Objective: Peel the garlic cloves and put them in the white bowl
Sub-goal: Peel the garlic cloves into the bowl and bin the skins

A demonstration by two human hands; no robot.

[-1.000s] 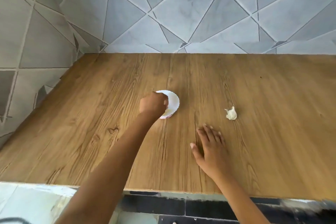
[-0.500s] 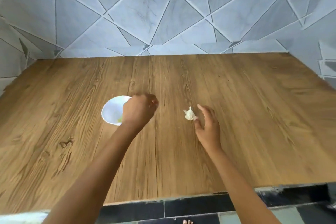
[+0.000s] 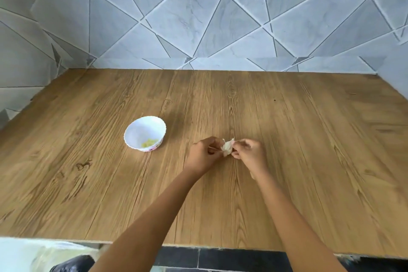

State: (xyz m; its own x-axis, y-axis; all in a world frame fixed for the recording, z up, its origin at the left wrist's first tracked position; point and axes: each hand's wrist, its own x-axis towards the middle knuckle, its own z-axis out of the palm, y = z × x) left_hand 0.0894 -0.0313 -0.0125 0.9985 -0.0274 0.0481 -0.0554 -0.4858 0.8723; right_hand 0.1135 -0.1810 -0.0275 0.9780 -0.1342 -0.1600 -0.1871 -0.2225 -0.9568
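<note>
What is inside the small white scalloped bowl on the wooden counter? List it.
Pale yellow garlic pieces lie low in the small white scalloped bowl; its near wall covers part of the bottom.

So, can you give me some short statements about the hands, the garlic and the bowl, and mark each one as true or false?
1. The left hand and the right hand both pinch the garlic. True.
2. The white bowl stands upright on the wooden counter, to the left of both hands. True.
3. The bowl is empty. False: a few yellowish pieces lie in it.
4. The left hand touches the bowl. False: a stretch of bare counter lies between them.
</note>
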